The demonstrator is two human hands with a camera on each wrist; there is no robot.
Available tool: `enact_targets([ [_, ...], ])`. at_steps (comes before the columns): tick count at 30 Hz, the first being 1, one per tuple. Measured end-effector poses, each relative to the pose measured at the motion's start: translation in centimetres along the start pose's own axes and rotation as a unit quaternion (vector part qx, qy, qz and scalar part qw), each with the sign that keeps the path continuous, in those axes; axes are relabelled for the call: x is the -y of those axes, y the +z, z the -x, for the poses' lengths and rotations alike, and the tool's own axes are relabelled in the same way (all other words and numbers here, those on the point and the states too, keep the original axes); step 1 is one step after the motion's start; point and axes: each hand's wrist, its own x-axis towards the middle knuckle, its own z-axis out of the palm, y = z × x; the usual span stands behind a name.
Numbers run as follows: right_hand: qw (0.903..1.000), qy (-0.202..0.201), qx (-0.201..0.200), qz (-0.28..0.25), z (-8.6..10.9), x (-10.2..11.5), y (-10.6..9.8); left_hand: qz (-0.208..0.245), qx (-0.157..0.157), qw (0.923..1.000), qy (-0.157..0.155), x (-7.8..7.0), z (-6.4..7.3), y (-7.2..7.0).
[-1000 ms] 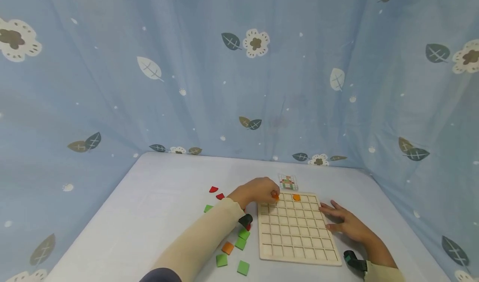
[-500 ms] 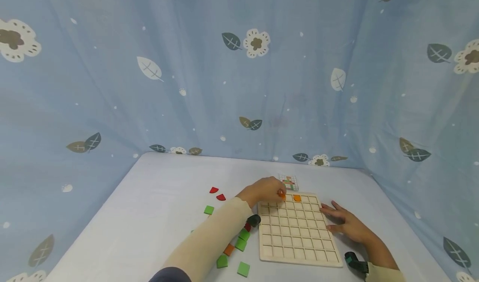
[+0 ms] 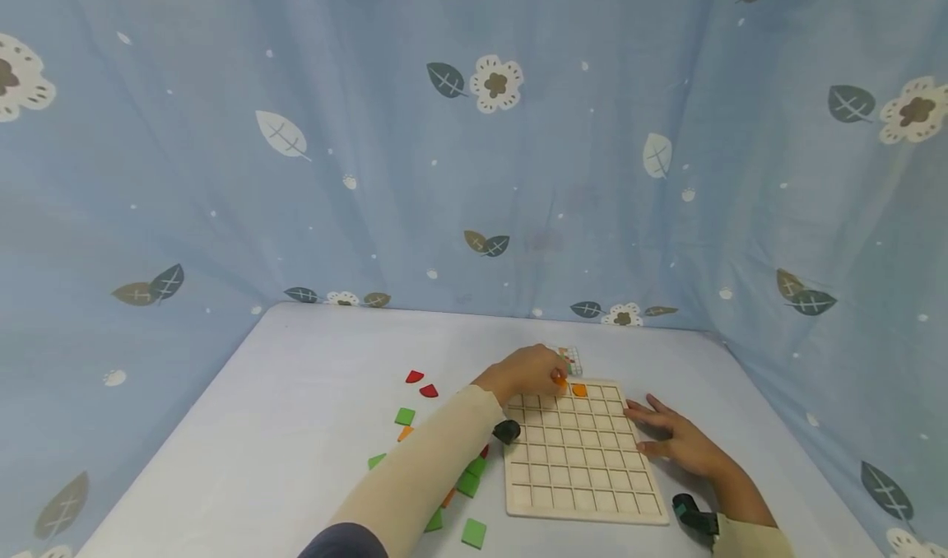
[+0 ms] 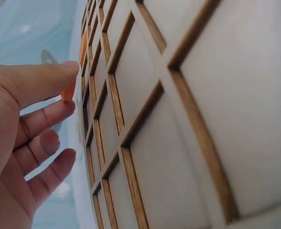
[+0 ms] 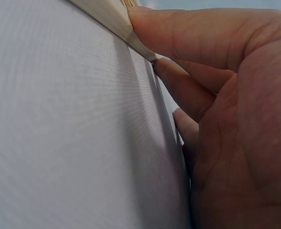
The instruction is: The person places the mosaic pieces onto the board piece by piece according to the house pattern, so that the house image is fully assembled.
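Observation:
My left hand [image 3: 530, 371] pinches a small orange tile [image 4: 68, 90] between thumb and forefinger, over the far row of a wooden grid board [image 3: 585, 476]. Its other fingers are loosely bent in the left wrist view. Just to the right of that hand, another orange tile [image 3: 580, 390] lies in a far-row cell. My right hand [image 3: 685, 443] rests along the board's right edge; in the right wrist view its thumb and a finger touch the board's side [image 5: 116, 24]. How the held tile meets its cell is hidden by the fingers.
Left of the board lie several green tiles [image 3: 474, 533], two red quarter-round pieces [image 3: 429, 391] and orange pieces [image 3: 405, 433], partly covered by the left sleeve [image 3: 422, 467]. A printed pattern card [image 3: 573, 362] lies behind the board. A blue curtain [image 3: 474, 171] surrounds the white table [image 3: 296, 393].
My left hand has moved a little to the right along the far row with the orange tile, closer to the other orange tile. The right hand stays at the board's edge.

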Motion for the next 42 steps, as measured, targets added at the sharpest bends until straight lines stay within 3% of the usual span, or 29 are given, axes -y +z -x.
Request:
enact_targets([
  [8,0.9999,0.012,0.001,-0.006,-0.2,0.2,0.1,-0.001,-0.002,1.0,0.002,0.2,-0.4,0.3],
  [19,0.9999,-0.008,-0.007,0.001,-0.1,0.5,0.1,-0.002,0.015,0.9998,-0.009,0.2,-0.7,0.2],
  [33,0.9998,-0.004,0.0,-0.02,0.3,0.6,-0.2,-0.003,0.022,0.9997,-0.006,0.0,-1.4,0.7],
  [42,0.9999,0.007,0.0,-0.009,0.5,1.0,-0.2,0.023,0.025,0.9994,-0.009,0.9,-0.5,0.7],
])
